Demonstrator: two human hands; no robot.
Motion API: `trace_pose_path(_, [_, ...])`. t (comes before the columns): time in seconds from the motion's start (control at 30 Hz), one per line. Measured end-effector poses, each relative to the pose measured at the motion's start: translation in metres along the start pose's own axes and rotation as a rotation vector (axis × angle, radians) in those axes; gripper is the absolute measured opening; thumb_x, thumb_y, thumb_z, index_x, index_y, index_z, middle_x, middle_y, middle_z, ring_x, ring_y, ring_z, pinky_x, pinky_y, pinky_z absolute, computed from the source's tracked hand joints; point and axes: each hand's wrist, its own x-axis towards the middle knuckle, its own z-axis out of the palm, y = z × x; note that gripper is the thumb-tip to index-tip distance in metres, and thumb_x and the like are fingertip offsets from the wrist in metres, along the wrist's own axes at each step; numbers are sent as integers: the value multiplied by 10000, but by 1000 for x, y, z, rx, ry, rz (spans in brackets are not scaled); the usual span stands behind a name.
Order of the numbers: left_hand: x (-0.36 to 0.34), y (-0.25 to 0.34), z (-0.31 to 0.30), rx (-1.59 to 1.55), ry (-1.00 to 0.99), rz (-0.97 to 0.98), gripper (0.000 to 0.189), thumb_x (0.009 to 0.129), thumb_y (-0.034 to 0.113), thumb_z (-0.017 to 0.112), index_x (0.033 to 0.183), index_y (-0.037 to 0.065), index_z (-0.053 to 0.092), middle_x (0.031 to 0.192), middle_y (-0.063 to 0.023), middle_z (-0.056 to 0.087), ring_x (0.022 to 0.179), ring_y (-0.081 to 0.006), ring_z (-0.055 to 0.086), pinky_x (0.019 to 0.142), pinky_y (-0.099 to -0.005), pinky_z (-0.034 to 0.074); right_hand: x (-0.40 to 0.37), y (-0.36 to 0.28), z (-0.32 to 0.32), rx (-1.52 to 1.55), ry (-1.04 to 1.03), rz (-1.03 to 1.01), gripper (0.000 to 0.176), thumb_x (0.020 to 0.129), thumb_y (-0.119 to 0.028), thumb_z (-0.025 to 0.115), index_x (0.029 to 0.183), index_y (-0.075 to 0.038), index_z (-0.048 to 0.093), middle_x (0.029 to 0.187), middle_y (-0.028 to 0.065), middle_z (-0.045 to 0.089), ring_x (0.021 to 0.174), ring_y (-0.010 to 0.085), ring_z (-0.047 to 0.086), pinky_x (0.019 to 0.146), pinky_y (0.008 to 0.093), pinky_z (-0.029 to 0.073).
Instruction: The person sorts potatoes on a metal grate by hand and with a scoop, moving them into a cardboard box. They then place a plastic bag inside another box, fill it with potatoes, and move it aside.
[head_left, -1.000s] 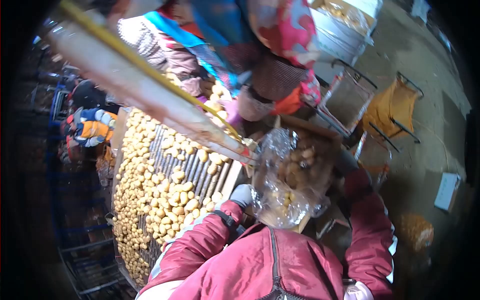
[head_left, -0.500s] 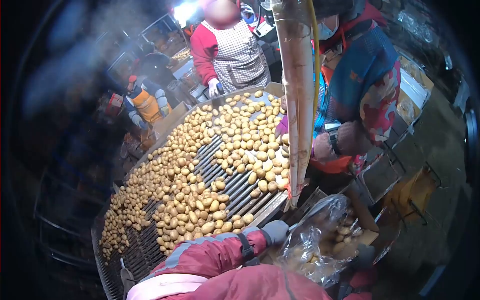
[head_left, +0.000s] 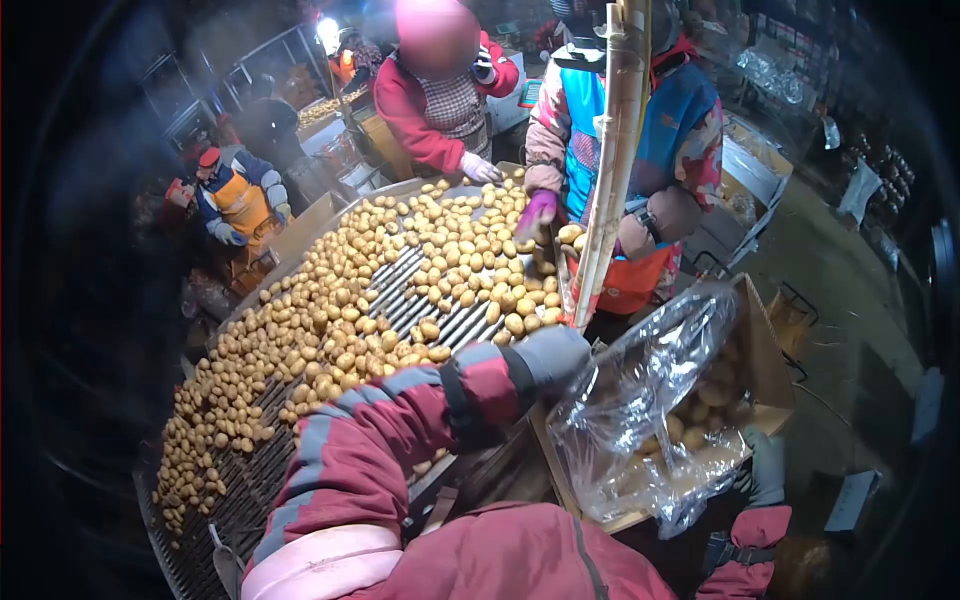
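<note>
A cardboard box (head_left: 768, 350) holds potatoes (head_left: 690, 420) inside a clear plastic liner (head_left: 625, 400), which bunches up and hangs over the near side. My left hand (head_left: 552, 358), in a grey glove, reaches across to the box's far left side. Its fingers look closed at the edge of the liner, though their tips are partly hidden. At the near right corner is my right hand (head_left: 766, 466), also gloved, with curled fingers against the box's side. Left of the box, many potatoes (head_left: 340, 340) cover a slatted metal sorting table (head_left: 255, 490).
An upright post (head_left: 606, 190) rises between the table and box. Across the table, a person in a checked apron (head_left: 450, 105) and one in a blue vest (head_left: 660, 120) reach toward potatoes. Another person in an orange apron (head_left: 243, 210) stands far left.
My view has shifted, and more of the box shows. My left hand is higher in view, still by the liner. The checked-apron person leans in, a hand on the potatoes.
</note>
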Motion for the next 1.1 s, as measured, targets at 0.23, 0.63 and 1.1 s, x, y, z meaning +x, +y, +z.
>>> trace_pose_path(0.23, [-158, 11, -98, 247, -24, -63, 159, 738, 125, 708, 815, 1, 772, 811, -242, 712, 834, -407, 726, 770, -456, 589, -110, -46, 46, -132, -185, -339, 408, 928, -330, 667, 723, 19, 715, 615, 56, 650, 549, 156, 649, 497, 317, 462])
trace_pose_path(0.63, [-384, -96, -92, 230, 42, -623, 340, 776, 375, 707, 871, 59, 790, 815, -216, 720, 792, -387, 721, 760, -459, 574, -202, -48, 214, -326, -684, -197, 430, 985, -450, 661, 1004, -25, 723, 804, 43, 660, 665, 113, 609, 595, 312, 514])
trace_pose_path(1.1, [-407, -86, -90, 183, -142, -719, 396, 837, 413, 659, 960, 53, 766, 915, -182, 752, 845, -320, 735, 739, -416, 561, -16, 65, 288, 738, -1089, 471, 406, 1028, -350, 620, 1295, -45, 644, 1161, 79, 713, 1021, 165, 681, 890, 301, 547])
